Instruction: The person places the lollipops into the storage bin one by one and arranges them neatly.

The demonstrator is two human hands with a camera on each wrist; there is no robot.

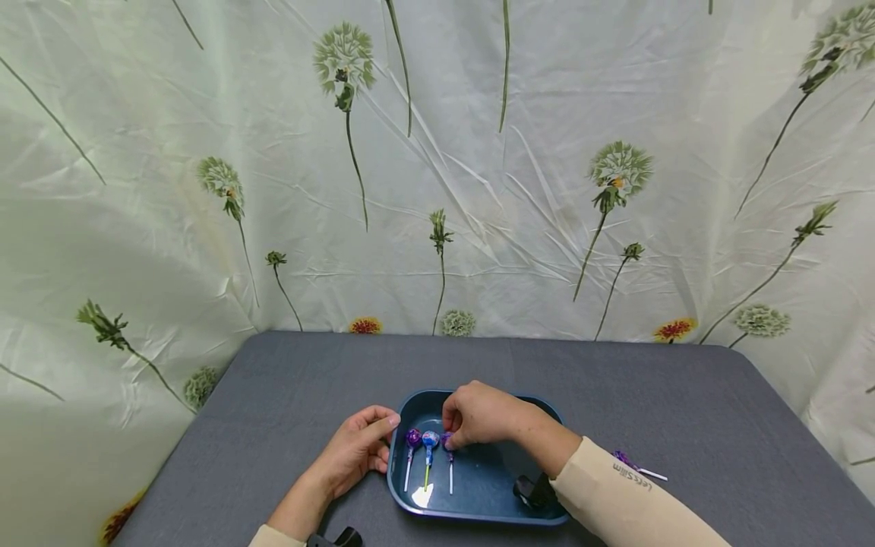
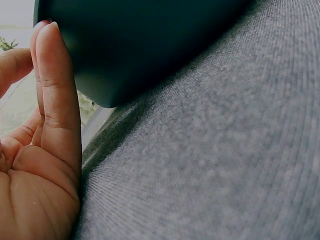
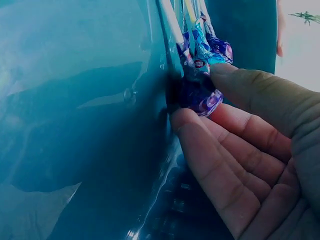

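Three lollipops [image 1: 429, 439]: parallel, left in our tray [image 1: 485, 486]
Right hand [image 1: 485, 414]: pinching rightmost one [image 3: 200, 102], likely aligning
Left hand [image 1: 358, 444]: fingers extended, likely steadying rim [image 1: 391, 463]

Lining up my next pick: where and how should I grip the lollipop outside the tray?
Pinch the lollipop by its white stick, probably best from the right: the stick points right, away from the sleeve close by the purple head.

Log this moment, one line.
left hand: touching tray, left side | right hand: pinching rightmost lollipop in tray | also in tray: blue lollipop, leftmost lollipop | on table: fourth lollipop, right of tray
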